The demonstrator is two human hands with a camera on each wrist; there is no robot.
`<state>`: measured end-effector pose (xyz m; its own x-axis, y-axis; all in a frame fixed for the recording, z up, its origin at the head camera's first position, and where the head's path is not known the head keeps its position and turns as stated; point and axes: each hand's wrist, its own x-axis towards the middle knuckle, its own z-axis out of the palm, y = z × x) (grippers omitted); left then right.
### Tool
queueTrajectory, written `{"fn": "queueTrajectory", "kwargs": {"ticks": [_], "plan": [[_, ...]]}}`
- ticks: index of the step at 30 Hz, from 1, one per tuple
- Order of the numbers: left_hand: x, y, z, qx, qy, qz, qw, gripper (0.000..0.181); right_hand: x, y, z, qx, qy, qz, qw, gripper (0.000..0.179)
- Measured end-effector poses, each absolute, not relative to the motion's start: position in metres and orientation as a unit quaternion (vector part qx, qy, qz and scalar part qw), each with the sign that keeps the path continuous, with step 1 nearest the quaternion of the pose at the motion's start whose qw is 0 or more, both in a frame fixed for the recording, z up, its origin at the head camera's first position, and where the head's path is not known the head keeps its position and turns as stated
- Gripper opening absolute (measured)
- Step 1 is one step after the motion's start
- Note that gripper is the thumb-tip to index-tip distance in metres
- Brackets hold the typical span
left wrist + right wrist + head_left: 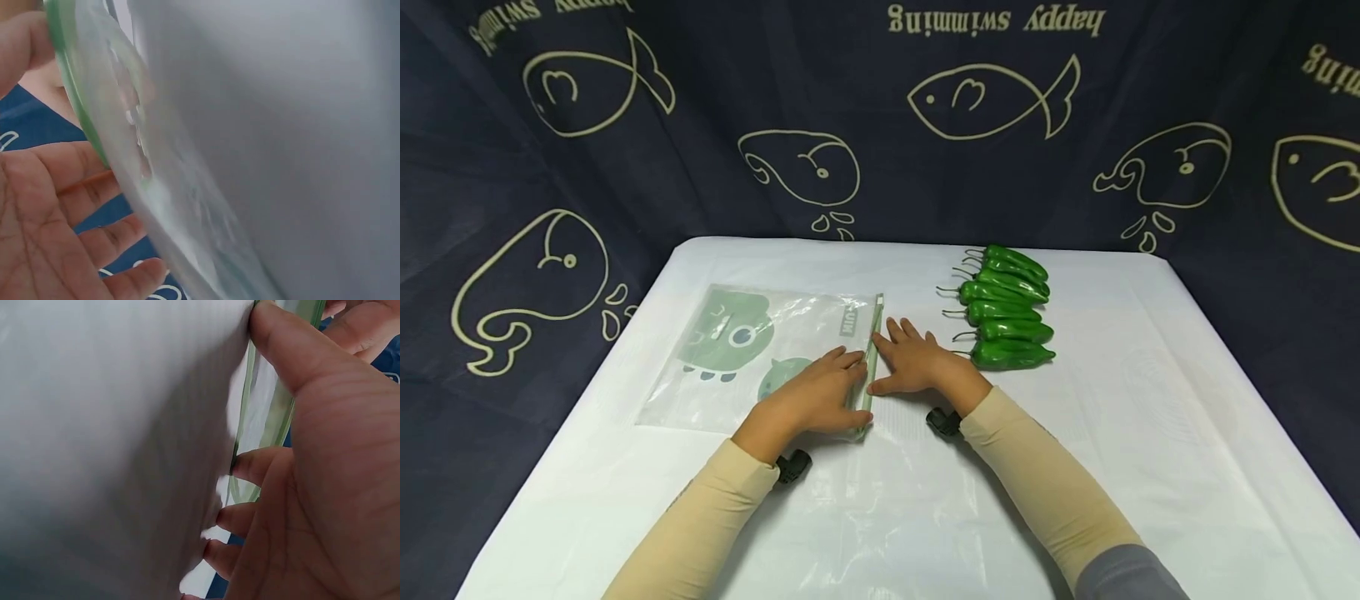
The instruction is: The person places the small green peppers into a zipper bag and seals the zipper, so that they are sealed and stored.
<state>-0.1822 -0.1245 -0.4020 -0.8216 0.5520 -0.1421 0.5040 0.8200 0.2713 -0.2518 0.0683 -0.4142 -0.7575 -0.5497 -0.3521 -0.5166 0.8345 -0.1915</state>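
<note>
Your beige left sleeve (692,525) and right sleeve (1052,492) lie nearest, entering from 7 and 5 o'clock, both cut off by the lower edge. Black wrist cameras (793,465) peek out beside your cuffs. Your left hand (816,396) lies palm down on the 4 o'clock part of a clear plastic bag (782,329), fingers loosely extended toward 2 o'clock, thumb out toward 3. Your right hand (913,362) is spread wide, fingers toward 11 o'clock, its thumb and index fingertip touching the green strip (876,325) along the bag's 3 o'clock edge. Neither hand has its fingers wrapped round anything; how hard they press, you cannot tell.

The bag lies flat on the white tablecloth (1112,467), left of centre, at 9 o'clock from your right hand. Your left hand hides part of its smaller animal print and the middle of the strip. Whether the bag's mouth is sealed cannot be made out. Both wrist views blur the plastic; the left one crops your palm, the right one crops your other hand at 1 o'clock.

Green peppers (1007,308) lie in a row at 2 o'clock from your right hand, stems toward 9.
</note>
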Motion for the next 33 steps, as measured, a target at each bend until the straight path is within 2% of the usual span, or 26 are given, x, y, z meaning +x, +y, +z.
{"fn": "queueTrajectory", "kwargs": {"ticks": [8,22,33], "plan": [[-0.184,-0.126,-0.401,0.285,0.949,0.121,0.065,0.072,-0.252,0.068,-0.414,-0.278,0.939,-0.042,0.2,0.102],[-0.185,-0.121,-0.407,0.262,0.931,0.221,0.123,0.085,-0.26,0.073,-0.414,-0.279,0.938,-0.047,0.199,0.101],[-0.184,-0.116,-0.412,0.233,0.91,0.337,0.067,0.069,-0.26,0.072,-0.411,-0.266,0.938,-0.057,0.214,0.1]]}}
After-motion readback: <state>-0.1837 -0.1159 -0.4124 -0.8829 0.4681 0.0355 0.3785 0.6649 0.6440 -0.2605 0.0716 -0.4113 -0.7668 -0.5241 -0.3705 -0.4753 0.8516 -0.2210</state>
